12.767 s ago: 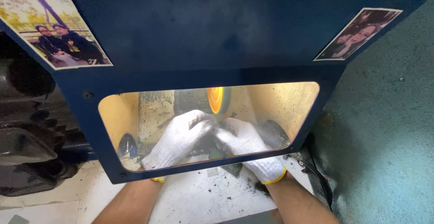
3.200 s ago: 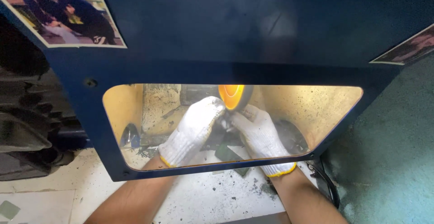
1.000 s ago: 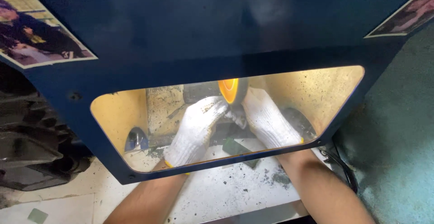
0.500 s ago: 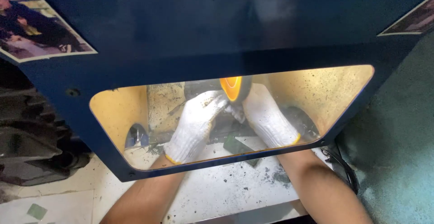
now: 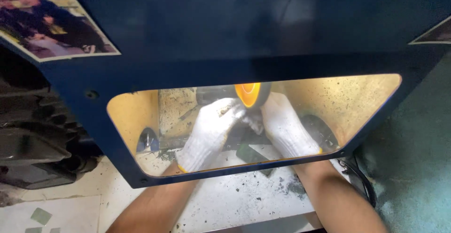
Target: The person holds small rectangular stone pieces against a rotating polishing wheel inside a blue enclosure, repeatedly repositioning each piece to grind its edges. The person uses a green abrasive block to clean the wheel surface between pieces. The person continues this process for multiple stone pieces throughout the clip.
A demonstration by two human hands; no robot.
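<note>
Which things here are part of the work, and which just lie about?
In use: left hand, right hand, orange wheel, small piece pressed at it, blue guard window.
Lying about: photo, green tile bits, black cable, dark debris.

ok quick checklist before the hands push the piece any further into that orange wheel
1. Gloves on both hands: ok. The left hand and right hand both wear white knit gloves.
2. Both hands behind the window of the blue guard: ok.
3. Grip on the small piece: cannot tell, it is mostly hidden between the fingertips.
4. Fingers apart from the orange wheel: not ok, the fingertips sit right beside it.
5. Forearms covered: not ok, both are bare below the guard.
6. Bench free of debris: not ok, dark grit and chips lie scattered on it.
</note>
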